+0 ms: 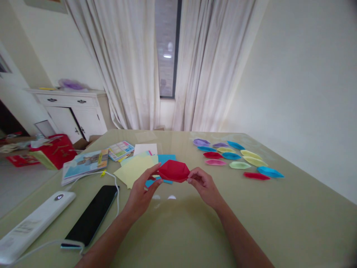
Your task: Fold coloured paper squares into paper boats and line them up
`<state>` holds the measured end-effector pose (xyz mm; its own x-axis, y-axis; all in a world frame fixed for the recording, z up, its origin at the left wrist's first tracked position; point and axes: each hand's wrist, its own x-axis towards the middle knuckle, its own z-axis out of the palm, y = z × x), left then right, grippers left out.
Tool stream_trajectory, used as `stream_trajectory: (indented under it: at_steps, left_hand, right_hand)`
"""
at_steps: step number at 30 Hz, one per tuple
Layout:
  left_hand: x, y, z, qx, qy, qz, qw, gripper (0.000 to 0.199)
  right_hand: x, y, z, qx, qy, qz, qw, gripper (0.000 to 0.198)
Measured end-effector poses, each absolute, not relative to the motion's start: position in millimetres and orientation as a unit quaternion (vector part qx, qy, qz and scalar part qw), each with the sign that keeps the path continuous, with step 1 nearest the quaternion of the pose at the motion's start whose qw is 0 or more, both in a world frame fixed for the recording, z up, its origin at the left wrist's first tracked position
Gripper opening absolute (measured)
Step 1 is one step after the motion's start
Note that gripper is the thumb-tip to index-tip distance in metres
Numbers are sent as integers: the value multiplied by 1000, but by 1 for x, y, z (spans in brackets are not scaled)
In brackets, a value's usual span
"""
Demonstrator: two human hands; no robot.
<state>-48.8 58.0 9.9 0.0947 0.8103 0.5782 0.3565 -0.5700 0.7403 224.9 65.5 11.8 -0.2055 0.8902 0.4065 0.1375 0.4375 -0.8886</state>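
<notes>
A red folded paper boat (174,171) is held up above the table between my two hands. My left hand (143,188) grips its left tip, the thumb below and fingers behind. At the right tip, my right hand (205,186) pinches the paper between thumb and forefinger. Behind the boat, partly covered by it and my left hand, lie loose yellow paper sheets (134,171) and blue paper sheets (169,158). Several finished paper boats in purple, blue, yellow, red, pink and green rest to the right, among them a red boat (256,175) and a blue boat (270,171).
On the left of the table (178,230) lie a black phone (93,214), a white power bank (36,227) and a white cable (117,193). Books (86,163) and a colourful booklet (121,149) sit farther back. A red bag (54,150) stands beyond the left edge.
</notes>
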Motion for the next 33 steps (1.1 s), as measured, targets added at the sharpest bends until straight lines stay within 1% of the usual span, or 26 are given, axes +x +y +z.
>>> stream_trajectory:
  at_steps: [3, 5, 13, 24, 33]
  left_hand:
    - [-49, 56, 12, 701, 423, 529, 226, 27]
    - [-49, 55, 12, 693, 430, 530, 232, 24]
    - [-50, 55, 11, 684, 446, 529, 231, 23]
    - [-50, 56, 13, 708, 430, 498, 257, 19]
    - [-51, 61, 8, 706, 430, 479, 295, 27]
  right_hand:
    - [225, 66, 11, -381, -685, 375, 495, 21]
    - [226, 66, 11, -383, -690, 373, 488, 22]
    - [225, 64, 16, -399, -704, 346, 476, 22]
    - [223, 64, 17, -425, -721, 287, 466, 15]
    - [223, 67, 13, -434, -725, 269, 462, 19]
